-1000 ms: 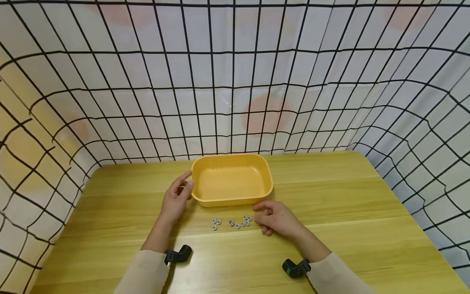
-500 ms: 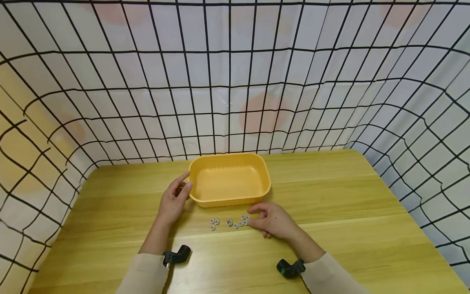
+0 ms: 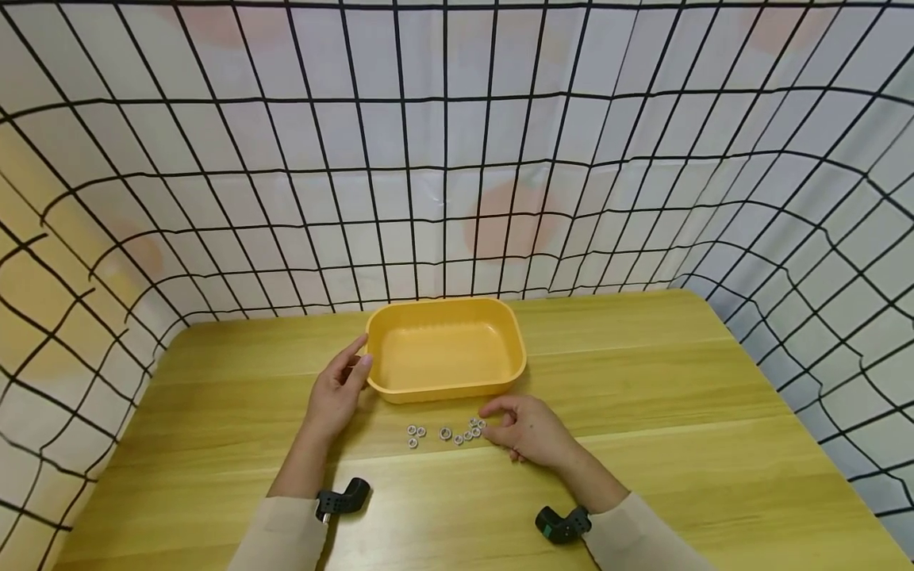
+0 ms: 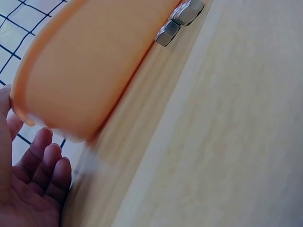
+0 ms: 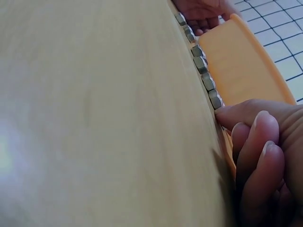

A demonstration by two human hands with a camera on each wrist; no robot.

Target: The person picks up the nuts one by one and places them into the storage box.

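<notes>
A shallow yellow plastic tray (image 3: 446, 392) stands on the table. My left hand (image 3: 336, 396) is at its left end, with thumb and forefinger against the outside of the rim; in the left wrist view the other fingers (image 4: 35, 156) curl loosely below the rim. Several small metal hex nuts (image 3: 458, 439) lie in front of the tray, one larger nut (image 3: 446, 434) among them. My right hand (image 3: 531, 428) is at the right end of this group, thumb and forefinger spread around the nearest nuts. In the right wrist view the thumb tip is right at the endmost nut (image 5: 215, 100).
The wooden table (image 3: 643, 476) extends to both sides. Black netting (image 3: 446, 170) rises behind it and along both sides in front of a pale sheet. Each wrist carries a black camera strap (image 3: 346, 497).
My right hand has moved slightly left, bringing its thumb and forefinger up to the right-end nuts. My left hand stays at the tray's rim. The whole head view has shifted slightly.
</notes>
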